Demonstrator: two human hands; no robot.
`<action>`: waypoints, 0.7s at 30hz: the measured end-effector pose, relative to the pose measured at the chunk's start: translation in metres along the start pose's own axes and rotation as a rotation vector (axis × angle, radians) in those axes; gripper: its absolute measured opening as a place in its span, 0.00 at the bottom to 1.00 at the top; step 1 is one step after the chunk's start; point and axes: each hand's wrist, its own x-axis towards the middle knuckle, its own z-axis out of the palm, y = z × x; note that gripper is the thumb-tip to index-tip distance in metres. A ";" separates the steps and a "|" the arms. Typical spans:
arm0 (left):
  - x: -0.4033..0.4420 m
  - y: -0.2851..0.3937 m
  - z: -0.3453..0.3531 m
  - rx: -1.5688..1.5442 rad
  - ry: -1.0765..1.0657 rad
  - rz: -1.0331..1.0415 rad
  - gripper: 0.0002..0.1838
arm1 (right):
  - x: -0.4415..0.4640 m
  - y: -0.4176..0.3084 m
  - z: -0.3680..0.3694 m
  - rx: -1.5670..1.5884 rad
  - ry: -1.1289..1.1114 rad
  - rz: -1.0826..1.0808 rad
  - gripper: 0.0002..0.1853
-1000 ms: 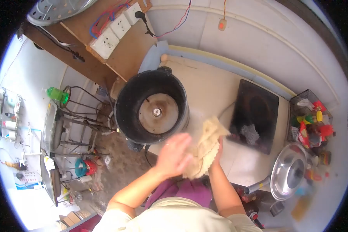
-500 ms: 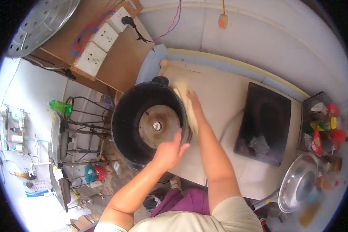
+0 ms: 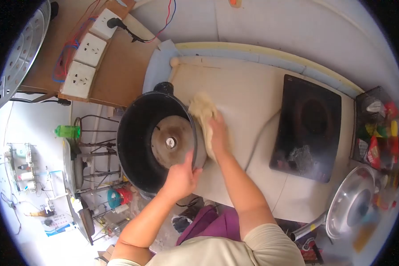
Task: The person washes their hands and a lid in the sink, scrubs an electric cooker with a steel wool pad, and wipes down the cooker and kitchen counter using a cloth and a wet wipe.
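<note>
A large black pot (image 3: 133, 128) stands at the table's left edge, tilted a little, with a stained round metal plate (image 3: 175, 137) at its bottom. My left hand (image 3: 181, 177) grips the pot's near right rim, thumb up along the wall. Right of the pot, my right hand (image 3: 218, 133) presses a crumpled yellowish cloth (image 3: 203, 108) against the pot's outer side and the tabletop. Its fingers are bent over the cloth and partly hidden by it.
A black induction cooker (image 3: 312, 119) lies on the right of the cream table (image 3: 252, 88). Beyond it are a wire basket (image 3: 372, 104) of packets and a metal lid (image 3: 352, 204). Power sockets (image 3: 91, 48) are at the upper left, above a rack (image 3: 97, 142).
The cloth left the space between both hands and went to the pot's right side with my right hand. My left hand moved onto the pot's rim. The view has shifted.
</note>
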 end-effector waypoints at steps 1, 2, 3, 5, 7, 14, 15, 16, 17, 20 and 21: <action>-0.001 0.000 0.000 -0.004 0.008 -0.002 0.31 | 0.004 -0.008 -0.001 0.082 0.106 0.343 0.16; 0.000 0.000 0.001 -0.011 0.015 0.003 0.31 | 0.003 0.016 -0.010 -0.076 0.125 0.218 0.16; 0.001 0.002 0.003 -0.005 0.019 0.008 0.31 | -0.002 0.062 -0.024 -0.236 0.144 0.093 0.16; 0.000 0.005 0.004 0.012 0.025 0.014 0.31 | -0.041 0.086 -0.032 -0.492 0.221 -0.057 0.16; 0.001 0.010 0.003 0.014 0.016 0.006 0.31 | -0.102 0.061 -0.013 -0.504 0.309 -0.151 0.16; 0.006 0.000 -0.005 -0.110 0.027 -0.017 0.28 | -0.025 0.057 -0.020 0.129 0.199 0.279 0.16; 0.007 -0.008 0.001 -0.087 0.072 0.055 0.26 | -0.007 0.066 -0.031 0.230 0.170 0.499 0.16; 0.007 -0.006 -0.001 -0.107 0.038 0.006 0.26 | -0.014 0.054 -0.026 0.203 0.212 0.435 0.17; 0.009 -0.002 -0.006 -0.127 0.011 -0.040 0.26 | -0.028 0.032 -0.015 0.177 0.250 0.365 0.17; 0.012 -0.009 -0.004 -0.213 0.023 -0.001 0.28 | -0.089 0.044 0.005 -0.391 0.237 -0.235 0.20; 0.009 -0.014 -0.002 -0.242 0.037 0.036 0.29 | -0.102 0.023 0.014 -0.333 0.240 -0.184 0.21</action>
